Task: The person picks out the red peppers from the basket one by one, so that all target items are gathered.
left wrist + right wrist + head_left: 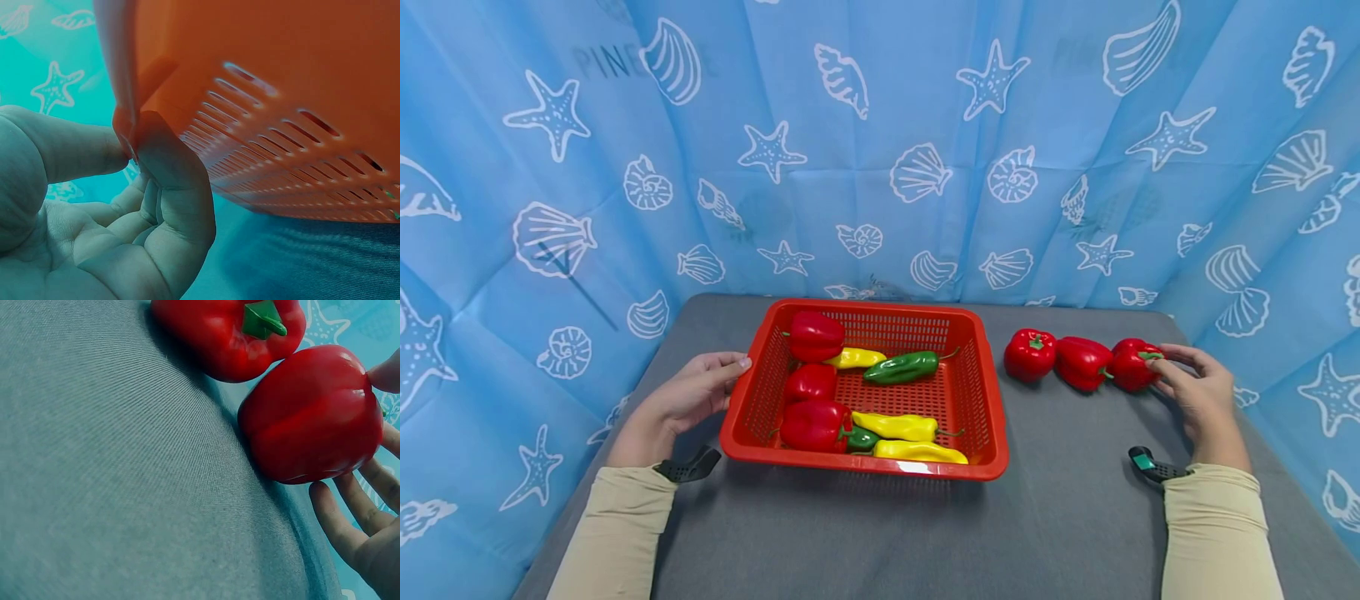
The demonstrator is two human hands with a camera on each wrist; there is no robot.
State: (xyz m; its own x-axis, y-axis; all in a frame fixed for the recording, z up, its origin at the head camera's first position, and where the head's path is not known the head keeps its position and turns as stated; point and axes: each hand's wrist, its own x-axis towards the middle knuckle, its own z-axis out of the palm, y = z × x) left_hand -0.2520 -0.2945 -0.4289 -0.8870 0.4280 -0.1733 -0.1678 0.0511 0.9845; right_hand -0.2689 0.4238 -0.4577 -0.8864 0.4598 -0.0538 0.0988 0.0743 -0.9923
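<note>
My left hand (700, 390) pinches the left rim of a red-orange plastic basket (992, 392) between thumb and curled fingers; the left wrist view shows the basket's slotted side (300, 150) close by. Inside lie three red bell peppers (814, 425), three yellow peppers (898, 427) and two green ones (901, 368), one of them mostly hidden. On the right, my right hand (1201, 396) holds the outermost red bell pepper (312, 419), thumb on one side and fingers on the other. That pepper rests on the grey cloth at the end of a row.
Two more red bell peppers (1030, 355) stand in the row between the basket and my right hand. Grey cloth (1060, 517) covers the table. A blue curtain with shell and starfish prints (880, 167) hangs behind the table and along both sides.
</note>
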